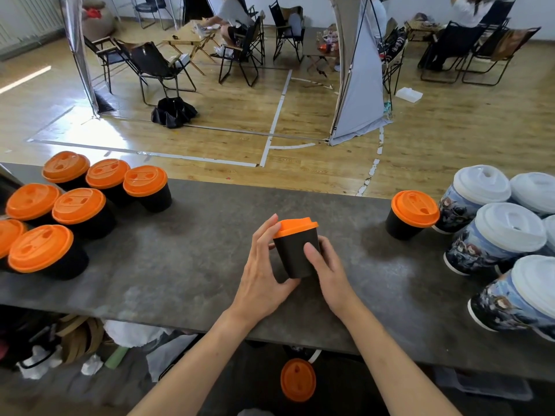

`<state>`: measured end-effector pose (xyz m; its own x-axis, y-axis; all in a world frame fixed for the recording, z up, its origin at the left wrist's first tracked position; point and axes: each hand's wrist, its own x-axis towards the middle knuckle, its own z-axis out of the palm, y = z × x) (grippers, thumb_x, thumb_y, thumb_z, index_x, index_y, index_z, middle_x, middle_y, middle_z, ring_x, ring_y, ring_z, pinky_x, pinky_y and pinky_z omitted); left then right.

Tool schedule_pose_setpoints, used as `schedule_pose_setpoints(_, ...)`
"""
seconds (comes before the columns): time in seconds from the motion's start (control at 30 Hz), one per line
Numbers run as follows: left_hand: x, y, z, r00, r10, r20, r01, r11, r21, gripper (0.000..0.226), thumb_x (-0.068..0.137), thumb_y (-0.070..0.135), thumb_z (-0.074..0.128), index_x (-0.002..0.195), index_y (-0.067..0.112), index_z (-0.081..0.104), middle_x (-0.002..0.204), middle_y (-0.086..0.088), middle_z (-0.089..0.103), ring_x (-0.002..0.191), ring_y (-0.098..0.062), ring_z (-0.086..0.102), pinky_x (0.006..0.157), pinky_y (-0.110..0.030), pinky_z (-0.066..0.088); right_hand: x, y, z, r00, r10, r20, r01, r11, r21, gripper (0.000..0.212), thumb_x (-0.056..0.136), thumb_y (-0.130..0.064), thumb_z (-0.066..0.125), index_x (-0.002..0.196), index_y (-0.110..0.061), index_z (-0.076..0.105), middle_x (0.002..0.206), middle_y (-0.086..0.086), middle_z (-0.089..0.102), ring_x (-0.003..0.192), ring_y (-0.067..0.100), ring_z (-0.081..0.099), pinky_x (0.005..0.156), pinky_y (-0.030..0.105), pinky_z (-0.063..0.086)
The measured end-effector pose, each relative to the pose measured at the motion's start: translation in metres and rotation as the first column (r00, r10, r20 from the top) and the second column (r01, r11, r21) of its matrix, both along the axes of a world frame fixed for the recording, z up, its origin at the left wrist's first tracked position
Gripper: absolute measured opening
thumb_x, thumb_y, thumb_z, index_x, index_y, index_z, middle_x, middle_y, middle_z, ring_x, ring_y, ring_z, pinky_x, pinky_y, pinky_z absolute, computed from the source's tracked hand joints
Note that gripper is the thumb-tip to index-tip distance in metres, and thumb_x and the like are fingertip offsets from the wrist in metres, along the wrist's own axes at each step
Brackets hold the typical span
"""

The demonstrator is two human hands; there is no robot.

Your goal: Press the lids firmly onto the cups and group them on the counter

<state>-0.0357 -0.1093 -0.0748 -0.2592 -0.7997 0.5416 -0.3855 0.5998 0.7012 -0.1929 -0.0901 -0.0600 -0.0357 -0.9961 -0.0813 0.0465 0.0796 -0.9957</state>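
Both hands hold one black cup point(295, 253) with an orange lid point(295, 227) just above the middle of the grey counter point(186, 265). My left hand point(264, 271) wraps the cup's left side, fingertips at the lid's rim. My right hand point(326, 265) grips the right side, thumb across the front. The cup tilts slightly. Several black cups with orange lids point(78, 205) stand grouped at the counter's left end. One more orange-lidded black cup point(411, 214) stands alone at the right.
Several taller printed cups with white lids point(495, 235) crowd the counter's right end. A loose orange lid point(298, 379) lies below the counter's near edge. Clutter fills the shelf at lower left. Beyond the counter are a wooden floor, folding chairs and seated people.
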Motion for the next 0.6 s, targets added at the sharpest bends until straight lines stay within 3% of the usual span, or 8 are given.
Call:
schedule_pose_setpoints(0.1,0.0006,0.0008,0.0004,1.0,0.005,0.012,-0.005,1.0,-0.015,0.092,0.079,0.011,0.088,0.151,0.018,0.032,0.162,-0.008,0.03,0.146,-0.018,0.039,0.107,-0.026,0.048,0.0003,0.0029,0.0009,0.999,0.05,-0.006,-0.05,0.999,0.007,0.049,0.095,-0.056,0.048,0.131,-0.025,0.058,0.121,0.0,0.067,0.115,0.012,0.063,0.096,0.028,0.052)
schedule_pose_setpoints(0.2,0.0023,-0.0003,-0.0016,0.999,0.026,0.035,-0.026,1.0,-0.016,0.091,0.079,0.01,0.087,0.151,0.02,0.033,0.162,-0.003,0.029,0.146,-0.017,0.038,0.108,-0.035,0.05,0.0035,0.0036,0.0044,0.998,0.026,-0.056,-0.028,0.999,-0.027,0.07,0.079,-0.062,0.068,0.135,-0.023,0.049,0.124,-0.002,0.063,0.111,0.002,0.062,0.087,0.019,0.052)
schedule_pose_setpoints(0.27,0.0021,-0.0008,-0.003,0.999,0.023,0.043,-0.023,1.0,-0.009,0.091,0.079,0.011,0.086,0.152,0.018,0.032,0.164,-0.004,0.026,0.149,-0.018,0.035,0.113,-0.036,0.047,0.0037,0.0031,0.0043,0.999,-0.003,-0.046,0.002,0.999,-0.037,0.066,0.077,-0.053,0.072,0.131,-0.023,0.05,0.123,-0.002,0.063,0.11,0.005,0.063,0.085,0.019,0.053)
schedule_pose_setpoints(0.37,0.0005,-0.0008,-0.0026,0.999,0.015,0.029,-0.015,1.0,-0.005,0.092,0.08,0.012,0.087,0.152,0.014,0.031,0.164,-0.008,0.025,0.15,-0.017,0.033,0.114,-0.028,0.044,0.0015,0.0031,0.0022,0.999,0.032,-0.011,-0.033,0.999,-0.028,0.044,0.093,-0.046,0.056,0.129,-0.021,0.059,0.12,0.002,0.068,0.113,0.014,0.064,0.09,0.02,0.05)
schedule_pose_setpoints(0.43,0.0003,-0.0004,-0.0012,0.999,0.023,0.027,-0.023,1.0,-0.007,0.092,0.079,0.013,0.088,0.152,0.017,0.031,0.161,-0.008,0.029,0.147,-0.015,0.036,0.108,-0.027,0.048,0.0017,0.0037,0.0024,0.998,0.057,-0.028,-0.058,0.998,-0.027,0.05,0.094,-0.055,0.052,0.133,-0.024,0.057,0.123,0.001,0.066,0.115,0.011,0.062,0.092,0.019,0.05)
schedule_pose_setpoints(0.5,0.0009,-0.0002,-0.0012,0.999,0.039,0.034,-0.039,0.999,-0.004,0.094,0.078,0.014,0.089,0.152,0.02,0.031,0.158,-0.007,0.031,0.144,-0.016,0.038,0.105,-0.032,0.05,0.0034,0.003,0.0037,0.996,0.043,-0.079,-0.046,0.998,-0.039,0.066,0.083,-0.067,0.061,0.134,-0.027,0.05,0.124,-0.001,0.062,0.111,0.002,0.062,0.088,0.017,0.05)
schedule_pose_setpoints(0.6,0.0014,-0.0004,-0.0026,0.997,0.051,0.056,-0.051,0.999,-0.014,0.094,0.077,0.013,0.089,0.152,0.018,0.032,0.161,-0.006,0.028,0.148,-0.018,0.035,0.109,-0.04,0.049,0.0042,0.0022,0.0042,0.998,-0.014,-0.069,0.011,0.999,-0.038,0.056,0.08,-0.056,0.068,0.126,-0.028,0.051,0.119,-0.003,0.063,0.106,0.003,0.063,0.083,0.016,0.051)
